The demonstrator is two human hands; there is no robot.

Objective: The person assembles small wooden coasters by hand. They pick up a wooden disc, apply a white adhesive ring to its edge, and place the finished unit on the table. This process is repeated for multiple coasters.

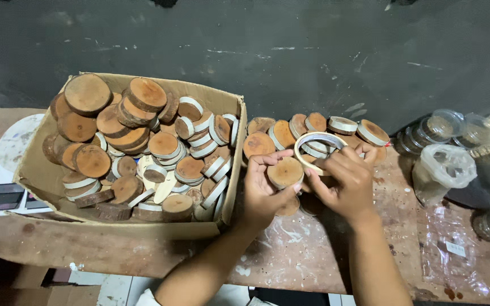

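Note:
My left hand [263, 190] grips a round wood slice [285, 171] with bark around its edge. My right hand [344, 178] holds a roll of pale tape [319, 141] and its fingers touch the slice's right side. Both hands are over the worn wooden table [313, 249], just right of a cardboard box [46, 175]. The box is piled with several wood slices [137, 136], some banded in white tape. Behind my hands lies a row of taped slices [313, 124] on the table.
A dark wall [290, 51] runs behind the table. Clear plastic bags and stacked lidded containers [446, 130] crowd the right end. A white scale with a dark display [4, 195] sits left of the box. Plastic sheeting [455, 249] covers the front right.

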